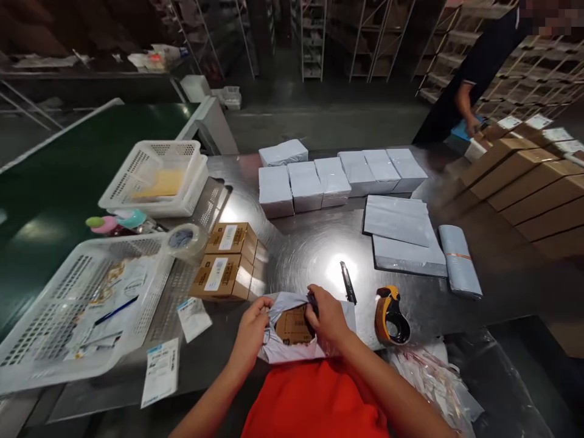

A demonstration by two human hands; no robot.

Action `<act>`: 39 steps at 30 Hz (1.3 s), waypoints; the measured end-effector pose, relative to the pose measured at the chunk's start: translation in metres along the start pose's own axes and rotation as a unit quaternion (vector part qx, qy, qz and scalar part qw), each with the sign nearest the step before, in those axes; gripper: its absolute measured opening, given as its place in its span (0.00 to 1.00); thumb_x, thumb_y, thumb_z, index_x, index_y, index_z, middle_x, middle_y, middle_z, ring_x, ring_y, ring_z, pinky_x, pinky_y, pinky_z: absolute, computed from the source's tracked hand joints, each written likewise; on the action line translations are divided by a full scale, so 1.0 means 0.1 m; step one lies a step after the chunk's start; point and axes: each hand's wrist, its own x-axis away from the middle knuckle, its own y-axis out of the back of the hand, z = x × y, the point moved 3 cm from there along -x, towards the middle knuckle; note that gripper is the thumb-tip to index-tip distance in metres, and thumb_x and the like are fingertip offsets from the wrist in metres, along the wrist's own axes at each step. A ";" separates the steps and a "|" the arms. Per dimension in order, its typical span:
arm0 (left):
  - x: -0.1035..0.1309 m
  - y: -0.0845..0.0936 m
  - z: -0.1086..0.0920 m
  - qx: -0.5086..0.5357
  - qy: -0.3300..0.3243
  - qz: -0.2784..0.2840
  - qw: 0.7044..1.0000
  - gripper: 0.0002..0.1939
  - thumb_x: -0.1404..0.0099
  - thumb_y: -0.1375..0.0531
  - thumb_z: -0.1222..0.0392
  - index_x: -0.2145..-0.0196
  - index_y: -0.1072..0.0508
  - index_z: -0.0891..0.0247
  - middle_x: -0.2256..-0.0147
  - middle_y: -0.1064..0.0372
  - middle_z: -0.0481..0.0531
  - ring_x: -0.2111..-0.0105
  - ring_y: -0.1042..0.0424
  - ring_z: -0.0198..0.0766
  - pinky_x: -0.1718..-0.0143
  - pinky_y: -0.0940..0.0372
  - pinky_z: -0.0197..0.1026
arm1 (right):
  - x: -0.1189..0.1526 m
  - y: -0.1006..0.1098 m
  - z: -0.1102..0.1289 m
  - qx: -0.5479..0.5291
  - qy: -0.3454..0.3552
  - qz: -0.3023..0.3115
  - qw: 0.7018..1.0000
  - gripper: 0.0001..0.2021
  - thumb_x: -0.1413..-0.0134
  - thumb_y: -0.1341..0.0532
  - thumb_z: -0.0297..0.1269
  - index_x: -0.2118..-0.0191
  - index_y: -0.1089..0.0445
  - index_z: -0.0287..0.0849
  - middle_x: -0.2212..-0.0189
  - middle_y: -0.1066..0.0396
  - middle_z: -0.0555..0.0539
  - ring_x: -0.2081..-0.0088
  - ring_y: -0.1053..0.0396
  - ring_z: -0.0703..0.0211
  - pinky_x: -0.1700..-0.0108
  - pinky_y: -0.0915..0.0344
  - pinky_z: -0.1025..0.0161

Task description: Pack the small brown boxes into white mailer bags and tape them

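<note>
At the table's near edge lies a white plastic mailing bag [287,353], its mouth open around a brown cardboard box [292,325]. My left hand [254,322] pinches the bag's left rim. On the right side, my right hand [329,316] has its fingers closed on the bag's edge beside the box. A black utility knife [348,282] and a yellow-and-black tape dispenser [391,316] lie to the right of the bag. Stacked brown boxes with white labels [223,274] stand to its left.
Several white wrapped parcels [305,185] line the back. Flat white bags [401,228] and a rolled bundle [460,260] lie right. White baskets [155,328], clear tape [185,238] and label slips [160,371] are left. A person [474,79] stands beside cartons [524,173] at back right.
</note>
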 end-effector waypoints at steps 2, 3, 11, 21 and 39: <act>0.03 -0.13 -0.14 -0.110 -0.060 0.012 0.992 0.13 0.52 0.49 0.56 0.68 0.33 0.60 0.76 0.35 0.44 0.80 0.39 0.33 0.76 0.44 0.36 | -0.02 0.08 0.02 0.044 0.026 0.002 0.999 0.19 0.42 0.48 0.30 0.44 0.37 0.41 0.57 0.27 0.41 0.58 0.29 0.52 0.58 0.33 0.59; 0.05 -0.22 -0.20 -0.152 -0.084 0.020 0.985 0.14 0.49 0.50 0.57 0.65 0.33 0.60 0.74 0.33 0.44 0.79 0.38 0.34 0.76 0.44 0.37 | -0.02 0.13 0.01 0.057 0.037 0.001 0.998 0.19 0.41 0.48 0.30 0.45 0.36 0.42 0.58 0.26 0.42 0.58 0.29 0.52 0.58 0.33 0.60; 0.31 -0.96 -0.48 -0.261 -0.266 0.194 0.908 0.16 0.45 0.53 0.65 0.71 0.25 0.57 0.71 0.32 0.53 0.68 0.31 0.42 0.65 0.35 0.42 | -0.04 0.24 -0.52 -0.200 -0.087 -0.188 0.957 0.14 0.38 0.52 0.30 0.59 0.30 0.44 0.67 0.25 0.48 0.64 0.27 0.59 0.61 0.30 0.63; 0.22 -1.18 -0.54 -0.482 -0.266 0.289 0.783 0.06 0.44 0.42 0.63 0.67 0.26 0.60 0.66 0.33 0.52 0.67 0.31 0.40 0.64 0.35 0.40 | -0.17 -0.21 -0.81 -0.258 -0.201 -0.198 0.924 0.12 0.37 0.51 0.31 0.60 0.31 0.42 0.68 0.25 0.49 0.65 0.26 0.62 0.62 0.31 0.67; 0.18 -1.21 -0.36 -0.462 -0.701 0.231 0.492 0.10 0.32 0.48 0.65 0.70 0.31 0.64 0.76 0.35 0.52 0.73 0.40 0.41 0.70 0.43 0.43 | 0.45 -0.36 -1.64 -0.142 -0.455 -0.075 0.876 0.14 0.45 0.47 0.20 0.53 0.36 0.32 0.49 0.35 0.30 0.50 0.32 0.48 0.49 0.37 0.52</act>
